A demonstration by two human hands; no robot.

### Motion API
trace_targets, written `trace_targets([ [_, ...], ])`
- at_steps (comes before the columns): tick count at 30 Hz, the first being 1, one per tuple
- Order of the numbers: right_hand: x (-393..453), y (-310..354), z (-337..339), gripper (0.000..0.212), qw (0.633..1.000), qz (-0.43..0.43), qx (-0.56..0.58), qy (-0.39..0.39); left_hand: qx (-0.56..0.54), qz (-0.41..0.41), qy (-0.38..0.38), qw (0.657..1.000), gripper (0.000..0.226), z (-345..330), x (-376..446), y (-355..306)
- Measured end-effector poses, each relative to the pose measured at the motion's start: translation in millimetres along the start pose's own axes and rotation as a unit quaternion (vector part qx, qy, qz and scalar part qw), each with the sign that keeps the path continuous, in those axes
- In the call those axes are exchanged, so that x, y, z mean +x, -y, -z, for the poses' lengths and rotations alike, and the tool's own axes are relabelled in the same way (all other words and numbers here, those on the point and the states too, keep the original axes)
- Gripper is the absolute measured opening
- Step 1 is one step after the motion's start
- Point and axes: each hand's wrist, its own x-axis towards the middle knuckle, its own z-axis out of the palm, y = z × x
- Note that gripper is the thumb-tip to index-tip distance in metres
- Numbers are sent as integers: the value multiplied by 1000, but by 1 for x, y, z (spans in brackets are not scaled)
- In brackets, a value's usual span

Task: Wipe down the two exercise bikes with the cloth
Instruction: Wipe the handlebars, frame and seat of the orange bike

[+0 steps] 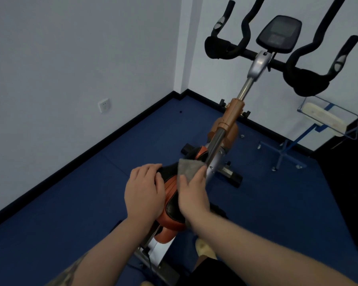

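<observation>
The person stood behind the exercise bike [225,129] and looked down along its frame, so the saddle [171,201] was directly under both hands. The left hand [144,189] lay flat on the left side of the saddle with its fingers spread and relaxed, holding nothing; in my judgement it was there to keep the saddle from turning while the other hand rubbed. The right hand [192,191] pressed the grey cloth [189,167] against the right side and the nose of the saddle. Its grip on the cloth seemed to be a press with nearly straight fingers and not a pinch, because the cloth lay under the palm and came out in front of the fingertips, near the chrome post [216,144]. The cloth was bunched a little, which probably gave a thicker pad for wiping. The handlebars [244,51] and the console [279,34] were well apart from the hands, toward the wall. Only this one bike was in view, so the wiping seemed to be far from finished.
</observation>
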Motion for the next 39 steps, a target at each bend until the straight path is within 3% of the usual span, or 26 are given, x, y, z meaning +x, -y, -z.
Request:
trace_targets([
  [3,-24,-17,2,74,995,97,-13,10,0,-4,-7,1000,23,0,0,-1],
  [7,26,3,11,71,995,-46,76,36,-6,2,4,1000,24,1,0,-1],
  [9,33,12,11,69,994,-83,65,17,-5,2,7,1000,25,1,0,-1],
  [15,-17,-10,4,72,999,31,20,11,-4,1,3,1000,24,0,1,0],
  [20,35,18,11,70,993,-111,42,11,0,-7,2,1000,24,-1,1,1],
  [22,26,18,9,70,993,-111,34,8,-2,-7,3,1000,24,-1,1,1],
  [26,-17,2,1,73,1000,-11,-5,3,-5,-5,-1,1000,27,0,1,2],
  [32,31,24,10,71,992,-118,30,5,-2,-2,8,1000,25,0,1,1],
  [37,-23,1,2,74,999,22,-48,7,-4,-2,1,1000,29,1,1,0],
  [39,-16,-1,4,74,998,36,-54,9,-3,-1,3,1000,29,1,1,1],
])
